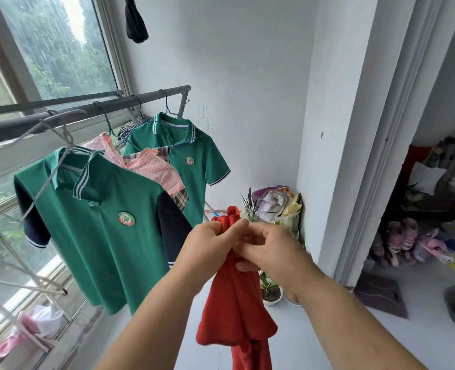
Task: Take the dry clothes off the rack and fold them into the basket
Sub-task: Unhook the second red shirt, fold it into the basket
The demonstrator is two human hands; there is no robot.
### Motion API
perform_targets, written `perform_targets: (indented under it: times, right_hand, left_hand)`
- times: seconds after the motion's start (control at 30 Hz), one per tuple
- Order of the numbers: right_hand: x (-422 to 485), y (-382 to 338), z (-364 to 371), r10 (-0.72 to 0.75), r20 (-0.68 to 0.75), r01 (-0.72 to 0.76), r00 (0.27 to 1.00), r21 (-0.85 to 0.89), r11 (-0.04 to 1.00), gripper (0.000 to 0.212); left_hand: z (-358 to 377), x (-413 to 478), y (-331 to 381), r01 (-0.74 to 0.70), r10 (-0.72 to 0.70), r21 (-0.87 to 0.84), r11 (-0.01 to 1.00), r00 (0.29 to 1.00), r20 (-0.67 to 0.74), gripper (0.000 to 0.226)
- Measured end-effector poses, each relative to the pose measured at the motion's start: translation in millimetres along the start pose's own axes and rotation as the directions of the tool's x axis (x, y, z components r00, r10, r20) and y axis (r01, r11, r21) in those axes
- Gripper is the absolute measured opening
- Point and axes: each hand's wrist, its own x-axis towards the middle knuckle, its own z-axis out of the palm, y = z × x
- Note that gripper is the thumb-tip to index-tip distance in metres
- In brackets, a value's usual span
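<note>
The left hand [212, 243] and right hand [270, 251] both pinch the top edge of the red garment [234, 308], letting it hang free of the rack [87, 109], probably to straighten it for folding.

Garment [234, 303] hanging between my hands, rack [87, 109] to my left.
Shirts [101, 222] hanging on rack under window [55, 49]; potted plant [270, 289] sitting behind garment.

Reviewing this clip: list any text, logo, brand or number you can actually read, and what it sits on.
Nothing can be read in full.
Round badge on the near green polo shirt: a white emblem in a red ring, lettering too blurred.
Badge on the far green polo shirt: too small.
Yellow packet in the corner: print illegible.
Red garment held in both hands: no text shows.
</note>
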Motion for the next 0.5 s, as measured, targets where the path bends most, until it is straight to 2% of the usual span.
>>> perform_targets:
  times: [0.1, 0.2, 0.27, 0.33, 0.37, 0.4, 0.5]
  right_hand:
    - [-1, -4, -3, -0.019, 0.027, 0.019, 0.999, -0.008, 1.0, 0.027]
    - [3, -1, -14, -0.063, -0.105, 0.051, 0.993, -0.107, 0.993, 0.029]
    - [6, 3, -24, -0.052, -0.131, 0.032, 0.99, -0.151, 0.988, 0.058]
    - [9, 6, -32, -0.003, -0.043, 0.0, 0.999, -0.069, 0.998, 0.097]
    - [10, 7, -35, 0.008, 0.034, -0.008, 0.999, -0.003, 1.0, 0.108]
    - [11, 9, -37, 0.004, 0.117, -0.01, 0.993, 0.05, 0.999, 0.111]
    - [10, 11, -38, -0.033, 0.34, -0.016, 0.94, 0.139, 0.99, 0.096]
  left_hand:
    - [-6, -1, -2, -0.062, 0.061, 0.043, 0.997, 0.998, 0.016, 0.052]
    - [-15, -1, 0, -0.075, 0.08, -0.048, 0.996, 0.991, 0.104, 0.044]
    - [-22, -3, 5, -0.08, 0.098, -0.097, 0.992, 0.973, 0.208, 0.051]
    - [-29, -8, 14, -0.103, 0.13, -0.101, 0.99, 0.94, 0.315, 0.064]
    - [-31, -10, 18, -0.115, 0.15, -0.116, 0.987, 0.92, 0.362, 0.062]
    - [-33, -13, 21, -0.123, 0.165, -0.13, 0.984, 0.901, 0.4, 0.056]
    - [-37, -17, 28, -0.127, 0.193, -0.168, 0.978, 0.86, 0.473, 0.045]
